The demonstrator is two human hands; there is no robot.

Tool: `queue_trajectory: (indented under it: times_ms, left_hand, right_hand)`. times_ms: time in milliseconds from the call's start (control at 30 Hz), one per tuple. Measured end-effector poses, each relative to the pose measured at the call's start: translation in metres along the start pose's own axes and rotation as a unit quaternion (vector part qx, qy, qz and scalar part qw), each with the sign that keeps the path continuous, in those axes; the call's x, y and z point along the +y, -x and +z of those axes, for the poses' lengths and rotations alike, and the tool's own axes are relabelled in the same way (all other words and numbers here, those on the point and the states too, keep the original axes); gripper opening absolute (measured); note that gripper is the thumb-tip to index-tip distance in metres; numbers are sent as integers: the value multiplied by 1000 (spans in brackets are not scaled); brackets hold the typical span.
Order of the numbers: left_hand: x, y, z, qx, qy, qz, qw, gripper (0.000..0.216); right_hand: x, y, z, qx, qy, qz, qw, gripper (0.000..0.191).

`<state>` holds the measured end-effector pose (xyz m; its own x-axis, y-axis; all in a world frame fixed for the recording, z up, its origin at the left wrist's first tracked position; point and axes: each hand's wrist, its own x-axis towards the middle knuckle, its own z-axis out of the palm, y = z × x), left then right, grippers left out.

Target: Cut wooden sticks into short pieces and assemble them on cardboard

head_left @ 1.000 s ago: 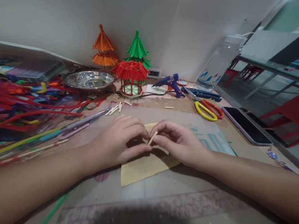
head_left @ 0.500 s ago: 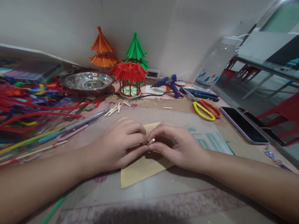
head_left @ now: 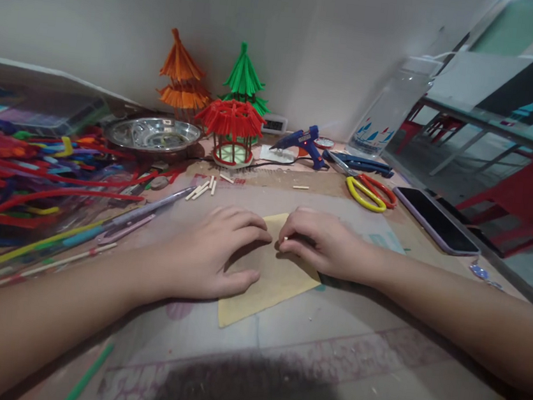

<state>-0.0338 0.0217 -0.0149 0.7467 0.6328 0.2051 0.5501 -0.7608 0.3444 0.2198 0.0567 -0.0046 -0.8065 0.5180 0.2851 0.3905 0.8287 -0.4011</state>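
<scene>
My left hand (head_left: 215, 252) rests on a yellow piece of card (head_left: 267, 277) lying on the table, its fingers loosely spread and holding nothing. My right hand (head_left: 322, 242) is pinched shut on a short pale stick (head_left: 285, 239), whose tip shows at the fingertips just above the card. The two hands sit a little apart, side by side over the card.
Several pipe cleaners (head_left: 22, 185) are heaped at the left beside a steel bowl (head_left: 153, 134). Red (head_left: 230, 130), orange (head_left: 183, 78) and green (head_left: 245, 79) pavilion models stand at the back. A blue glue gun (head_left: 301, 144), yellow and red scissors (head_left: 370, 192), a phone (head_left: 437, 221) and loose sticks (head_left: 203, 189) lie beyond my hands.
Both hands were pinching the stick together; now my left hand has let go and flattened onto the card, while my right hand keeps the stick lower down.
</scene>
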Motion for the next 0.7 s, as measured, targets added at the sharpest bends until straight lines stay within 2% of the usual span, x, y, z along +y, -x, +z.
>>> queue_trajectory:
  times_ms: [300, 533, 700]
  left_hand:
    - [-1, -2, 0, -16, -18, -6, 1000, 62]
    - [1, -3, -1, -10, -13, -8, 1000, 57]
    - [2, -3, -1, -18, -18, -11, 1000, 58]
  right_hand:
    - [-14, 1, -8, -42, 90, 4, 995, 17]
    - [-10, -4, 0, 7, 139, -98, 985, 24]
    - [-19, 2, -1, -23, 96, -69, 993, 21]
